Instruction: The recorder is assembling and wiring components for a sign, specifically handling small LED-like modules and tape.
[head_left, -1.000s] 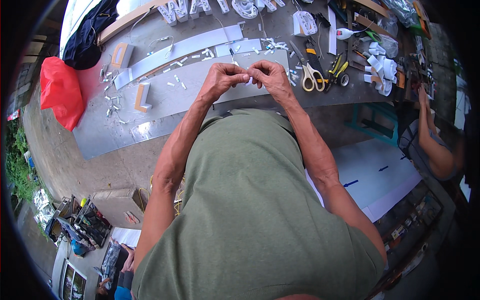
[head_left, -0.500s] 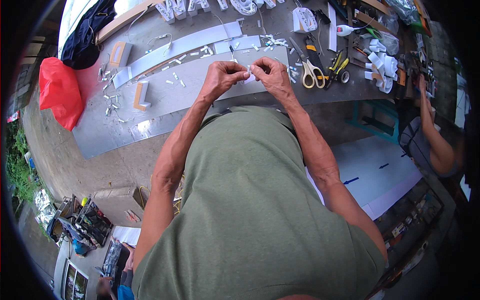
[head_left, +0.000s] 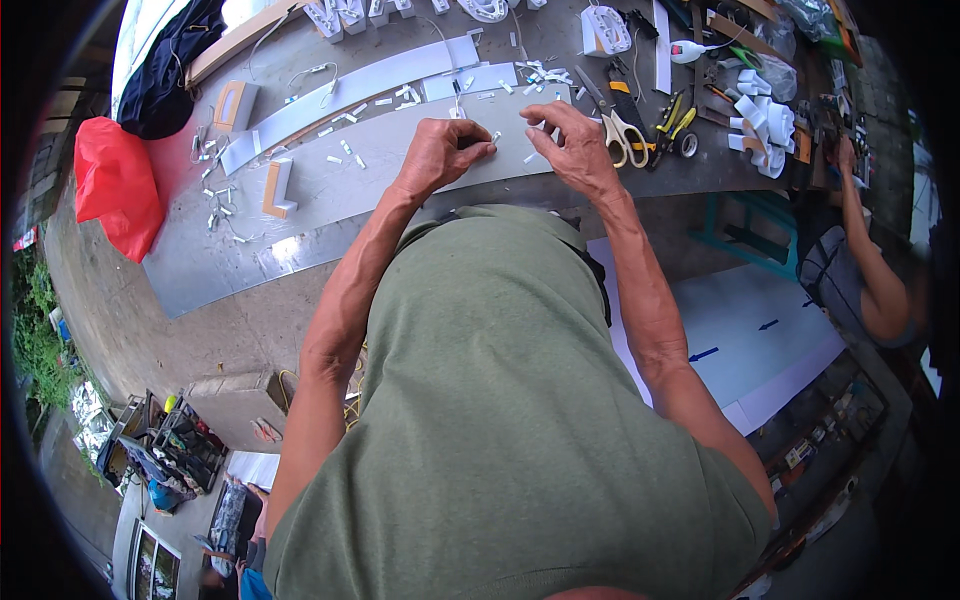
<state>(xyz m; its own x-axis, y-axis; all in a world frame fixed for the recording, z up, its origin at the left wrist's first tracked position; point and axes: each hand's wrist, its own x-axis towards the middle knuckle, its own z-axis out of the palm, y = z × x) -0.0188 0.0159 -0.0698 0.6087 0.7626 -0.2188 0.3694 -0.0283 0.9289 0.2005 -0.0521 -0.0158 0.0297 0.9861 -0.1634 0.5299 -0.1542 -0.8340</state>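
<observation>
My left hand (head_left: 445,155) is closed above the metal table, thumb and forefinger pinching a small white LED module (head_left: 497,137). Only the end of that piece shows past the fingertips. A short way to its right hovers my right hand (head_left: 575,150), fingers apart and nothing visible between them. Several similar small white modules (head_left: 347,147) lie scattered on the grey sheet (head_left: 390,165) beneath my hands, with more in a heap beyond them. Scissors with cream handles (head_left: 626,140) lie just right of my right hand.
Long white strips (head_left: 350,100) and hollow channel letters (head_left: 278,188) lie to the left. A red bag (head_left: 120,190) hangs at the table's left edge. Pliers (head_left: 676,120), a tape roll (head_left: 687,146) and white curled strips (head_left: 768,125) sit at right. Another person's arm (head_left: 868,235) reaches in there.
My hands were together at the small module. My right hand has moved away to the right and its fingers have spread, while my left hand keeps the piece.
</observation>
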